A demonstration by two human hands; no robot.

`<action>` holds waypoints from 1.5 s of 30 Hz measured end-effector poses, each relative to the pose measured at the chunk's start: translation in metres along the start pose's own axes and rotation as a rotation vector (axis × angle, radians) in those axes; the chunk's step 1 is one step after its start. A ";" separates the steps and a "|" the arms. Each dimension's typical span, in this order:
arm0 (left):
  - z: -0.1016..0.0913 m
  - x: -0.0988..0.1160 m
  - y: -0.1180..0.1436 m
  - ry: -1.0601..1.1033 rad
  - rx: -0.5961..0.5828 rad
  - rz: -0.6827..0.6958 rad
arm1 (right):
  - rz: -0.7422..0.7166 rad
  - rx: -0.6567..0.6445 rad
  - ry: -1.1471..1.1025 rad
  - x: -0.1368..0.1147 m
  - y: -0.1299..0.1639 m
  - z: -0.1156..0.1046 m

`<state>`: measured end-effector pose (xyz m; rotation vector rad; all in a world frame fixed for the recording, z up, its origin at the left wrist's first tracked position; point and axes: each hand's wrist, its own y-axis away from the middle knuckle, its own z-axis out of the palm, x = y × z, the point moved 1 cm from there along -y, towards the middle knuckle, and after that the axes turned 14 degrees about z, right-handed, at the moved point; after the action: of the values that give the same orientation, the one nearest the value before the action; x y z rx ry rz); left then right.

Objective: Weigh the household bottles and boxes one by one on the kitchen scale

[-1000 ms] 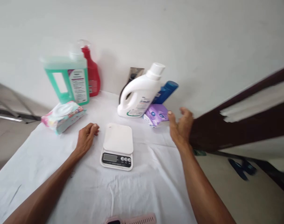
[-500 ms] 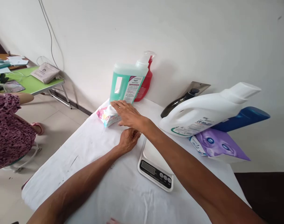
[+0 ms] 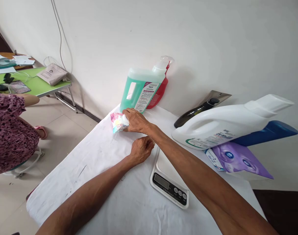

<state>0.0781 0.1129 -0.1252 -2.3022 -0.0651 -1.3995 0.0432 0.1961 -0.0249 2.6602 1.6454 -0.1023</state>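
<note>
Gripping the right end of a small plastic pack [image 3: 117, 122] patterned in pink and pale blue, the right hand [image 3: 137, 120] is shown in the head view with fingers and thumb clamped on it; whether the white tablecloth [image 3: 100, 163] is touched by the pack cannot be told. Just behind the grip, a translucent green-filled jug [image 3: 142, 89] is backed by a red plastic bottle [image 3: 160, 93]. Nearer than the grip, the left hand [image 3: 141, 150] is seen curled, but whether its fingertips meet cannot be told. Beside it, a white digital scale [image 3: 166, 169] is partly covered by the right forearm. Well right of the grip, a white handled jug [image 3: 233, 125] is seen leaning, with a purple packet [image 3: 239, 158] beside it.
</note>
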 end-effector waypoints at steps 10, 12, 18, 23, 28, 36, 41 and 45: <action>-0.006 0.001 -0.002 0.001 -0.079 0.032 | 0.200 0.425 -0.160 0.054 0.104 -0.067; -0.007 0.002 -0.002 0.004 -0.082 0.028 | 0.250 0.429 -0.111 0.061 0.139 -0.090; -0.011 0.006 -0.002 -0.035 -0.070 0.022 | 0.328 0.266 -0.065 0.078 0.213 -0.093; -0.012 0.011 -0.003 0.012 -0.061 0.011 | 0.400 0.069 -0.043 0.079 0.224 -0.062; -0.014 0.015 -0.004 0.007 -0.057 -0.002 | 0.393 -0.039 0.022 0.066 0.215 -0.060; -0.014 0.015 -0.005 -0.011 -0.046 0.007 | 0.396 -0.121 -0.011 0.065 0.210 -0.065; -0.016 0.017 -0.005 -0.004 -0.053 -0.008 | 0.506 0.170 -0.488 0.081 0.243 -0.068; -0.015 0.017 -0.005 0.010 -0.050 0.000 | 0.743 0.857 -0.966 0.095 0.286 -0.032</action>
<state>0.0721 0.1083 -0.1030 -2.3354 -0.0279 -1.4282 0.3428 0.1546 -0.0055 2.6281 0.2784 -1.9961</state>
